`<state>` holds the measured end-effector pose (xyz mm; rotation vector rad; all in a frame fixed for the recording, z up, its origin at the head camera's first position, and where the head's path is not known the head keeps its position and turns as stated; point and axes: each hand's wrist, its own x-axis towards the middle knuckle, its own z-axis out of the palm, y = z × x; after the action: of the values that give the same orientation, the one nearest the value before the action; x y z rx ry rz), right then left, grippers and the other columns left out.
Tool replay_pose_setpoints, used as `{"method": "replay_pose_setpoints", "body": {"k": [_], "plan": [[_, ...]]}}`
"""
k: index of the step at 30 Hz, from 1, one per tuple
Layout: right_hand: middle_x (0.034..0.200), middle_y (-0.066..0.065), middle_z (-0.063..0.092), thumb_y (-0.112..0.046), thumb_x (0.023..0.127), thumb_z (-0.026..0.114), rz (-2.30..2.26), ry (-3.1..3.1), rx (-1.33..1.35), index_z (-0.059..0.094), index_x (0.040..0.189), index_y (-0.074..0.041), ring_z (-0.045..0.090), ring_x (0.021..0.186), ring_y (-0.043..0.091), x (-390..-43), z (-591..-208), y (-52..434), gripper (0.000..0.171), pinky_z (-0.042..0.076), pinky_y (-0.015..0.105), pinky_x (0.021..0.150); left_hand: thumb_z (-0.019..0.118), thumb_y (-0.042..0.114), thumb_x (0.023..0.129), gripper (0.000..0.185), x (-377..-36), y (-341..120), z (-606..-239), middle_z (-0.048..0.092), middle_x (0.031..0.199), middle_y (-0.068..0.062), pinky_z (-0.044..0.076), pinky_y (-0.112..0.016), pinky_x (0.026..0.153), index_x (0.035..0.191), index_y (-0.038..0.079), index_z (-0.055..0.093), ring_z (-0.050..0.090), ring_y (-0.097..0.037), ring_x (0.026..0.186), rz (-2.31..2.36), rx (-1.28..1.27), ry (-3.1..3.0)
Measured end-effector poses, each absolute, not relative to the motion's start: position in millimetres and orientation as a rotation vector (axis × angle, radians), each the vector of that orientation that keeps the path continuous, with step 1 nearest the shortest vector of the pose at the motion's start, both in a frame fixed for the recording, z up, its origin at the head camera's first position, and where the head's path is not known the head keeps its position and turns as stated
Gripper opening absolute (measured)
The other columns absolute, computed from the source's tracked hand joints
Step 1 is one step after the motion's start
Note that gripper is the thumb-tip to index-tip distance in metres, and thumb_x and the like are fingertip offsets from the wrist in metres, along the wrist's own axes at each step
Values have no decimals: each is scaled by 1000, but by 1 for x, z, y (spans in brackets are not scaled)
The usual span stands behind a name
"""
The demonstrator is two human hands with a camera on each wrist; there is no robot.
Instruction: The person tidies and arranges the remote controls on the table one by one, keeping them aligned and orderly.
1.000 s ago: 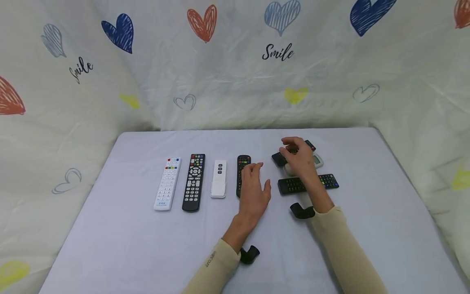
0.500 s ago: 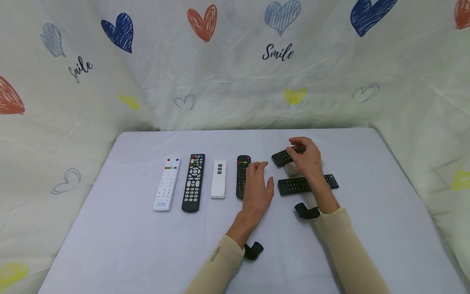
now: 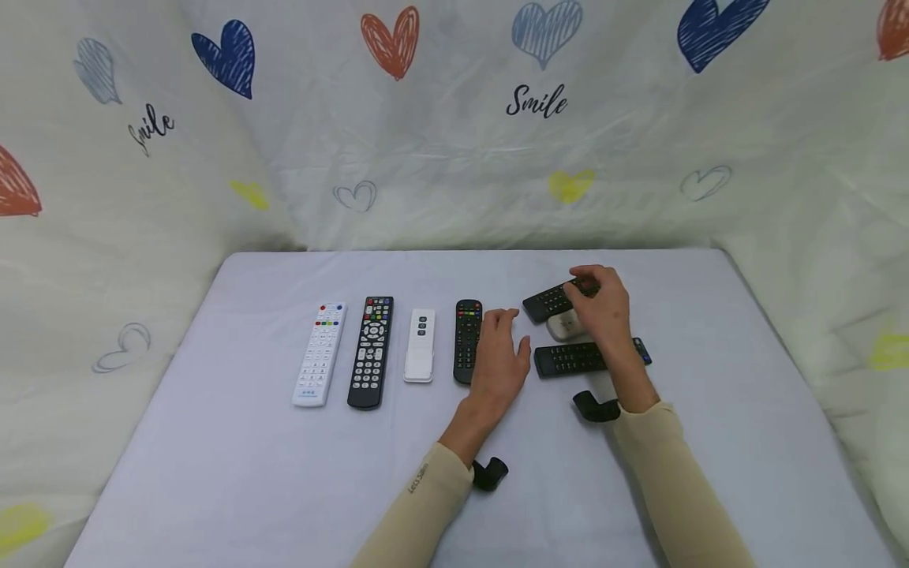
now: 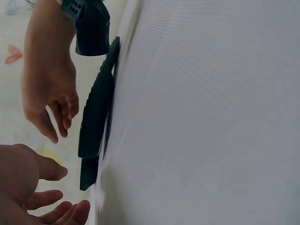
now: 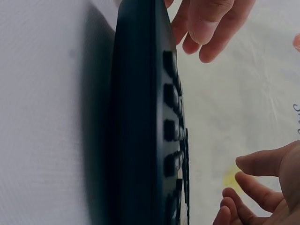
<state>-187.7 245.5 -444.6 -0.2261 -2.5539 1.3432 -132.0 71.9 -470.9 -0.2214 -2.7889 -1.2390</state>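
My left hand (image 3: 500,369), fingers loosely bent, hovers by the right edge of a slim black remote control (image 3: 465,347). In the left wrist view nothing lies between its thumb and fingers. My right hand (image 3: 605,312) hangs over the far end of another black remote control (image 3: 548,303) and hides that end. The right wrist view shows its thumb and fingers (image 5: 258,190) apart, holding nothing. Under that wrist lies a longer black remote control (image 3: 570,359), partly covered. Between these two sits a pale remote control (image 3: 565,325), mostly hidden by my right hand.
Left of my hands, a white remote control (image 3: 319,355), a black one with pale buttons (image 3: 371,353) and a short white one (image 3: 420,345) form a row. A white cloth covers the table (image 3: 284,489). Behind hangs a heart-printed curtain (image 3: 454,142).
My right hand has shifted right, uncovering more of the far black remote control's near end and covering its far end. My left hand has moved slightly right, exposing more of the slim black remote control.
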Motion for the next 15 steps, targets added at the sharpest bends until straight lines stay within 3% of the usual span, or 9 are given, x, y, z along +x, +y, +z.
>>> {"method": "replay_pose_setpoints", "body": {"k": [6,15], "plan": [[131,26,59,-14,100,66,1304,-2557,-274,67,129,2,55,121,42,-188,-448,250,33,45,50,99,64,18,103,48,-137,73,-473,52,145,-12,51,-35,112,148,6,52,55,-24,135,-1259,-205,-2817],[128,32,57,-12,95,69,1192,-2577,-304,68,126,6,56,115,46,-193,-453,261,36,45,48,92,65,20,103,52,-144,78,-476,52,149,-11,49,-35,115,151,7,50,52,-23,141,-1234,-163,-2846]]}}
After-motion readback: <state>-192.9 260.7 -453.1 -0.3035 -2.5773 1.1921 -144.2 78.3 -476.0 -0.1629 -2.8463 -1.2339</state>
